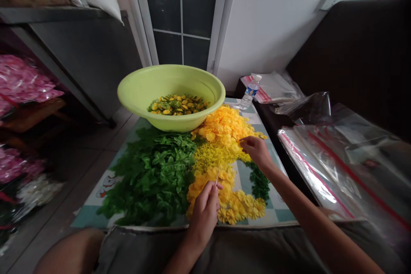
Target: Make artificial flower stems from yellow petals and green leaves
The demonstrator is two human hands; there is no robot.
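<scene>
My left hand (205, 209) is closed round a thin needle-like stick (217, 176), whose tip points up over the yellow flowers (239, 205) near the table's front. Farther back and to the right, my right hand (255, 150) reaches over the edge of the orange-yellow petal pile (224, 122); its fingers are bent together, and what they hold, if anything, is too small to name. Yellow-green sprigs (213, 154) lie between my hands. Left of them spreads a heap of green leaves (160, 167). Small dark green pieces (259, 184) lie below my right hand.
A large light green basin (170, 122) with yellow flowers and greenery stands at the table's back. A water bottle (250, 93) is at the back right corner. Plastic bags (324, 171) lie on the right, and pink flowers (24, 79) are at the far left.
</scene>
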